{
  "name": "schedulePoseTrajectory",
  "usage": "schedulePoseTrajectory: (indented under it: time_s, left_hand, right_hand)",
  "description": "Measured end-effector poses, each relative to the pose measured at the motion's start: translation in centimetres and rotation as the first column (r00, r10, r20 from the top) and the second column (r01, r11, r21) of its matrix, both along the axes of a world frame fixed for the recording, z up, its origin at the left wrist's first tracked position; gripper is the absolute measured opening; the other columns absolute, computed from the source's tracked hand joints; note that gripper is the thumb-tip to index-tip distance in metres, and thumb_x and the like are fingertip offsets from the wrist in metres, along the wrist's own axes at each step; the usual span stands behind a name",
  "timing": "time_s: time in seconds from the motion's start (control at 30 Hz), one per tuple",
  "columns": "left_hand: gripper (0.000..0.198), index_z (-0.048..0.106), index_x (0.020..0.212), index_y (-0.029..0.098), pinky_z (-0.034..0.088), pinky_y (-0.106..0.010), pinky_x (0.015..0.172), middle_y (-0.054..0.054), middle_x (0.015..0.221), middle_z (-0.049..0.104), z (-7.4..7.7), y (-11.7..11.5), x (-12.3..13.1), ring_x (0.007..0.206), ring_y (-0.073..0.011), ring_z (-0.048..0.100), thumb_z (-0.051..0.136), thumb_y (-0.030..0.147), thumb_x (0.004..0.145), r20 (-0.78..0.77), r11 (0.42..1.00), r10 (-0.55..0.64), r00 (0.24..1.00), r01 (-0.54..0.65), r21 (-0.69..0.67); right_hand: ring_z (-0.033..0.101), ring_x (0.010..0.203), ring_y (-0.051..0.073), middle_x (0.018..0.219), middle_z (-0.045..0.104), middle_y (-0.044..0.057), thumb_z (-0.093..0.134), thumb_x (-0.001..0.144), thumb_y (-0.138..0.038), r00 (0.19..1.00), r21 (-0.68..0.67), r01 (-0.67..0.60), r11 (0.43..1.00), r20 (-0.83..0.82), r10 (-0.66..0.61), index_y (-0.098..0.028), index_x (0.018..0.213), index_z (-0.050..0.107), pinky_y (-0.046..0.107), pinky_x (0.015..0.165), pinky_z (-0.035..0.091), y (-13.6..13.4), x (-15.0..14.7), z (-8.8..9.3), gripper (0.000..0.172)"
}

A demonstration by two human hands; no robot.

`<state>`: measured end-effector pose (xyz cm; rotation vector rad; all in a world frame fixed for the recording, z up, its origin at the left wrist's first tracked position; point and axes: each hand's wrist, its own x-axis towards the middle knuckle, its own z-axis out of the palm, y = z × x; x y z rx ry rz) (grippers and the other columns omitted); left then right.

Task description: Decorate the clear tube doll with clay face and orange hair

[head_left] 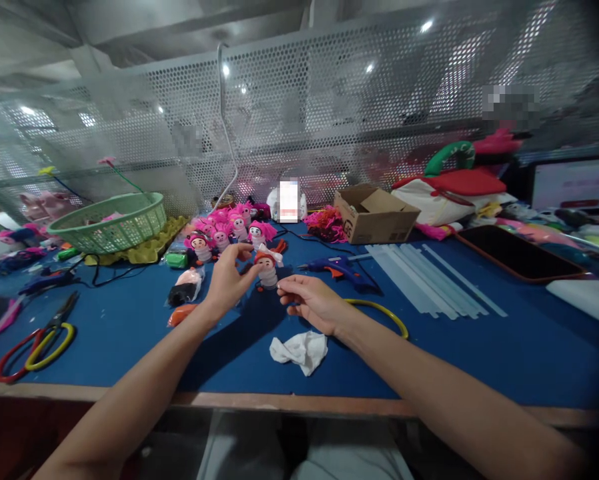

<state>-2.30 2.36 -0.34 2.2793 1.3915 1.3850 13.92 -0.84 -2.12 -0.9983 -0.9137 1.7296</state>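
Observation:
Between the thumb and fingers of my left hand (pixel 232 279) is a small doll (pixel 266 265) with a painted face, orange-red hair, a white bow and a pale ringed body. The doll stands upright just above the table. Close to its right side, my right hand (pixel 310 300) is closed in a pinch, with a tiny pale bit at the fingertips, too small to name. A crumpled white tissue (pixel 302 351) lies below my right hand. Left of my left hand are a bag of peach and black clay-like material (pixel 185 287) and an orange packet (pixel 181 315).
Several pink-haired dolls (pixel 219 237) stand behind my left hand. A blue glue gun (pixel 347 272), glue sticks (pixel 424 280) and a cardboard box (pixel 374 217) are to the right. Scissors (pixel 42 340) and a green basket (pixel 112 227) are left. A phone (pixel 519 252) lies far right.

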Motion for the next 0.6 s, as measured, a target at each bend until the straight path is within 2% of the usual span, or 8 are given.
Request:
schedulePoseTrajectory:
  time_s: [0.03,0.1,0.2,0.37,0.6]
  left_hand:
    - [0.025,0.056,0.089,0.014,0.044,-0.024,0.065,-0.003,0.075,0.059,0.1,-0.7,0.0,0.07,-0.0126,0.054,0.061,0.029,0.07,-0.023,1.0,-0.024,0.999,0.024,0.014]
    - [0.015,0.058,0.081,0.015,0.043,-0.022,0.06,-0.001,0.071,0.059,0.2,-1.8,0.2,0.063,-0.0103,0.053,0.059,0.026,0.072,-0.066,0.986,-0.164,0.984,0.162,-0.022]
    - [0.007,0.059,0.077,0.014,0.044,-0.019,0.059,-0.001,0.072,0.062,-0.2,-2.8,0.7,0.063,-0.0095,0.055,0.059,0.019,0.071,-0.079,0.951,-0.303,0.95,0.297,-0.082]
    - [0.005,0.06,0.075,0.014,0.045,-0.019,0.058,-0.001,0.069,0.063,-0.7,-2.8,1.3,0.062,-0.0097,0.057,0.059,0.017,0.072,-0.041,0.965,-0.247,0.968,0.242,-0.1]
    - [0.004,0.061,0.073,0.015,0.044,-0.019,0.061,-0.002,0.071,0.063,-0.9,-2.6,0.9,0.065,-0.0098,0.057,0.056,0.015,0.074,-0.067,0.969,-0.249,0.966,0.249,-0.003]
  right_hand:
    - [0.049,0.049,0.004,0.06,0.055,-0.003,0.055,0.073,-0.015,1.0,-0.003,0.0,1.0,-0.011,0.0,-0.014,0.064,0.055,0.016,0.042,0.038,0.0,0.0,0.0,0.009]
    - [0.049,0.048,0.004,0.058,0.055,-0.003,0.053,0.074,-0.016,0.999,-0.011,-0.004,1.0,-0.034,0.003,-0.014,0.066,0.055,0.016,0.042,0.038,0.0,0.0,0.0,0.009]
    - [0.05,0.048,0.005,0.056,0.054,-0.003,0.052,0.076,-0.016,0.998,-0.023,-0.011,1.0,-0.06,0.009,-0.015,0.067,0.055,0.016,0.042,0.038,-0.1,-0.1,-0.1,0.009]
    - [0.051,0.049,0.005,0.058,0.057,-0.002,0.054,0.073,-0.015,0.995,-0.028,-0.018,0.999,-0.102,0.015,-0.014,0.066,0.056,0.016,0.042,0.039,-0.2,-0.3,-0.4,0.008]
    - [0.053,0.052,0.006,0.062,0.058,-0.001,0.055,0.074,-0.017,0.993,-0.007,-0.033,0.999,-0.111,0.032,-0.013,0.066,0.059,0.017,0.044,0.041,-0.2,-0.1,-0.1,0.01]
